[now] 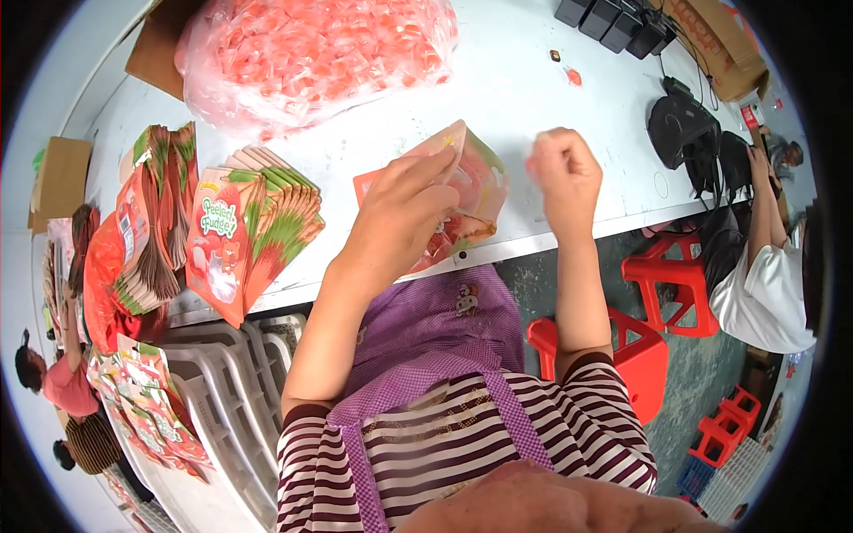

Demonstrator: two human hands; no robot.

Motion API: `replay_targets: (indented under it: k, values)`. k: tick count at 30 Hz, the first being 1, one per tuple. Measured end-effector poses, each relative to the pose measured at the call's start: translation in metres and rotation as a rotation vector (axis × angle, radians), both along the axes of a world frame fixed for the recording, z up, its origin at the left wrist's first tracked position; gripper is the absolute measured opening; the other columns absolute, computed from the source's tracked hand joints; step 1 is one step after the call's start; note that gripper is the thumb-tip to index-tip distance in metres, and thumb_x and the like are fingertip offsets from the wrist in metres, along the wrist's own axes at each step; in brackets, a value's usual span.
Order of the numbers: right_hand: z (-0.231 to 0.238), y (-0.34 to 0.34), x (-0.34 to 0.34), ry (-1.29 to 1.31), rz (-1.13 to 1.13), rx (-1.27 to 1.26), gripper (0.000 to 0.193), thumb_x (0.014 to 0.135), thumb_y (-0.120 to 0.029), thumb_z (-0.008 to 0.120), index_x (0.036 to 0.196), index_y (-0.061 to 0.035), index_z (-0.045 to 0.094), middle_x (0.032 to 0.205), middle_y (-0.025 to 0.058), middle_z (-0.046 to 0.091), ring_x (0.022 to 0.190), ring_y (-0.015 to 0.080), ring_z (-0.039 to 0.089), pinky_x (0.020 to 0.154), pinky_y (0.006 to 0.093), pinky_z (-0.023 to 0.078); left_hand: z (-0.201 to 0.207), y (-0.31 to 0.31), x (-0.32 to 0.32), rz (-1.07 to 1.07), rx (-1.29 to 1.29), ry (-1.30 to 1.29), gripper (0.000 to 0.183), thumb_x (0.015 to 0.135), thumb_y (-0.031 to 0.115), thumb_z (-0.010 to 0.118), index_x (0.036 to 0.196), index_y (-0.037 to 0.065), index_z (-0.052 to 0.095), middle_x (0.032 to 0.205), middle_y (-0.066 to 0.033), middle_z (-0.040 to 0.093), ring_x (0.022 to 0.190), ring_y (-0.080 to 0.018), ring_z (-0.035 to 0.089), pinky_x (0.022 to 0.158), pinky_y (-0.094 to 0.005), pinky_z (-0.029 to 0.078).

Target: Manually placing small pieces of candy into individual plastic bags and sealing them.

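On the table near its front edge lies a red and green printed pouch (487,173), partly covered by my left hand (404,209). That hand's fingers bend over the pouch and hold it; its thumb side is partly hidden. To the right of the pouch, my right hand (569,173) is raised with its fingers curled closed. A blurred pinkish spot shows at its fingertips, and I cannot tell whether it is a held item. Left of my left hand, a fanned stack of similar flat pouches (218,244) lies on the table.
A large clear bag (311,62) of small pink wrapped pieces sits at the back. More bundled pouches (155,213) are at left, above stacked white crates (209,382). Black devices (613,22) and a black bag (680,129) stand right. Red stools (635,360) and other people are nearby.
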State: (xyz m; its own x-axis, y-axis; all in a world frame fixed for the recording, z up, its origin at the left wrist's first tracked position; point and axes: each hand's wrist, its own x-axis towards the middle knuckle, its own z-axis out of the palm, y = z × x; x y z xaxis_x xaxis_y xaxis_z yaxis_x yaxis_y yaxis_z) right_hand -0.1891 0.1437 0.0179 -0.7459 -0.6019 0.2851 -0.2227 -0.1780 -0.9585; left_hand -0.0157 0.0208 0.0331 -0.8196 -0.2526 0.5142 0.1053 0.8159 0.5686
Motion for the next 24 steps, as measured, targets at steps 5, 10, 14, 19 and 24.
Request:
replay_targets:
  k: [5,10,14,19,24]
  values:
    - [0.022,-0.018,0.006,0.752,0.268,0.175,0.014,0.088,-0.014,0.055,0.083,-0.0013,0.059,0.079,0.0043,0.053,0.072,0.0129,0.052,0.062,0.0247,0.042,-0.002,0.001,-0.002,0.022,0.034,-0.016,0.014,0.071,0.001,0.064,0.084,0.004,0.059,0.119,-0.0153,0.055,0.105,-0.0318,0.050,0.087,-0.0378,0.042]
    - [0.031,-0.032,0.026,0.447,0.182,0.059,0.019,0.083,-0.022,0.057,0.084,-0.0032,0.061,0.080,0.0106,0.056,0.072,0.0268,0.057,0.063,0.0315,0.046,0.000,0.002,0.000,0.022,0.041,-0.012,0.011,0.072,0.000,0.064,0.081,0.003,0.059,0.119,-0.0154,0.055,0.107,-0.0307,0.050,0.088,-0.0359,0.043]
    - [0.030,-0.043,0.032,0.638,0.189,-0.004,0.011,0.079,-0.013,0.057,0.083,-0.0037,0.060,0.082,0.0105,0.058,0.076,0.0279,0.056,0.067,0.0336,0.045,-0.007,-0.003,0.006,0.026,0.100,0.019,0.014,0.071,-0.002,0.063,0.082,0.004,0.058,0.118,-0.0151,0.055,0.104,-0.0311,0.051,0.086,-0.0368,0.043]
    - [0.018,-0.031,0.039,0.685,0.269,-0.069,0.017,0.084,-0.018,0.057,0.086,-0.0015,0.055,0.085,0.0108,0.056,0.076,0.0246,0.053,0.073,0.0319,0.043,-0.015,-0.005,0.014,0.019,0.397,0.178,0.016,0.075,-0.004,0.060,0.088,0.005,0.057,0.121,-0.0150,0.054,0.106,-0.0289,0.052,0.089,-0.0367,0.042]
    - [0.040,-0.021,0.053,0.872,0.544,-0.042,0.027,0.078,-0.025,0.066,0.089,-0.0022,0.058,0.088,0.0122,0.060,0.084,0.0296,0.056,0.075,0.0357,0.044,-0.014,0.000,0.027,-0.189,1.059,0.358,0.013,0.081,-0.006,0.053,0.090,0.004,0.055,0.123,-0.0175,0.053,0.114,-0.0282,0.050,0.092,-0.0355,0.042]
